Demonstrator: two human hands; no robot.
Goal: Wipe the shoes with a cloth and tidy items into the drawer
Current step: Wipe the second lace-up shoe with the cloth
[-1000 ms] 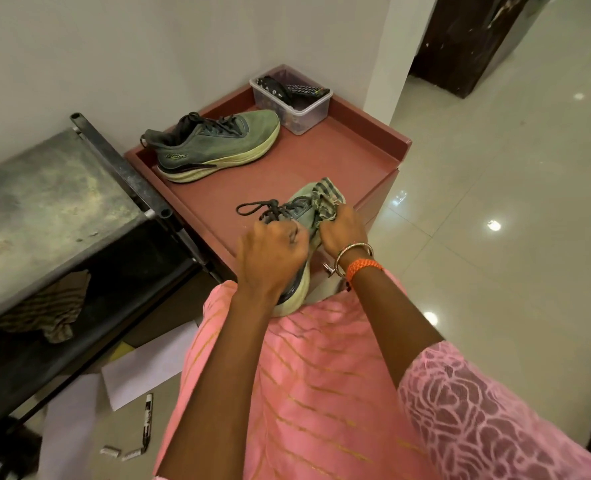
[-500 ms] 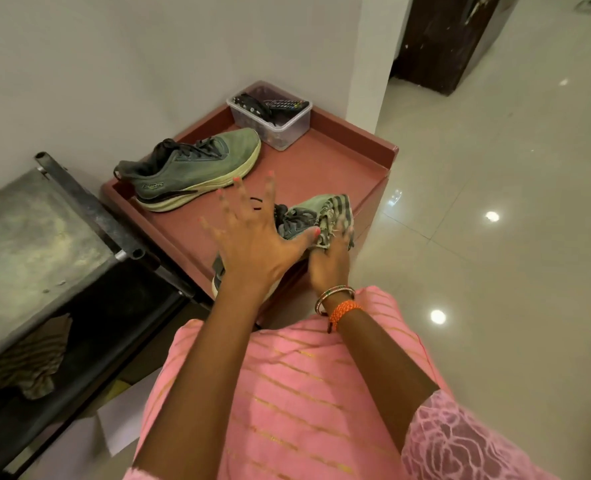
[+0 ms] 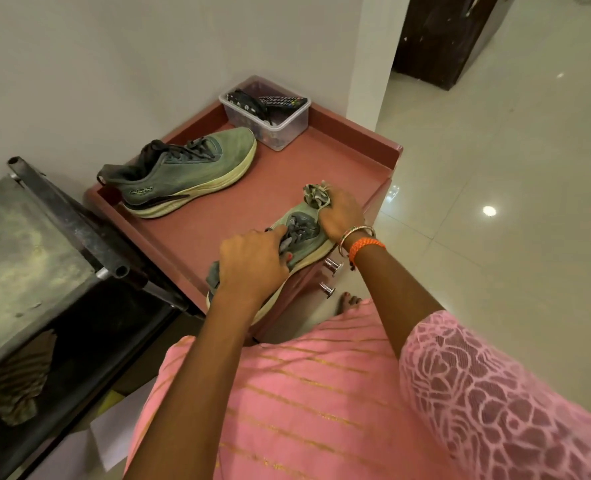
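- Nearest the body, the left hand (image 3: 252,268) grips the heel end of the near shoe (image 3: 296,237), fingers curled round its collar. That shoe lies across the front edge of the red cabinet (image 3: 349,147), heel overhanging; if the grip slackens during a hard wipe, it could tip off onto the floor.
- Just beyond, the right hand (image 3: 342,216) holds a bunched cloth (image 3: 316,195) against the toe. A loose lace could snag in the cloth and drag the shoe.
- Below the front edge, two drawer knobs (image 3: 332,266) show; the drawers look closed.
- Farther back: a second shoe (image 3: 183,174) rests on its sole, so two shoes in all.
- Farthest, one clear tub (image 3: 270,112) holds what look like two remotes.
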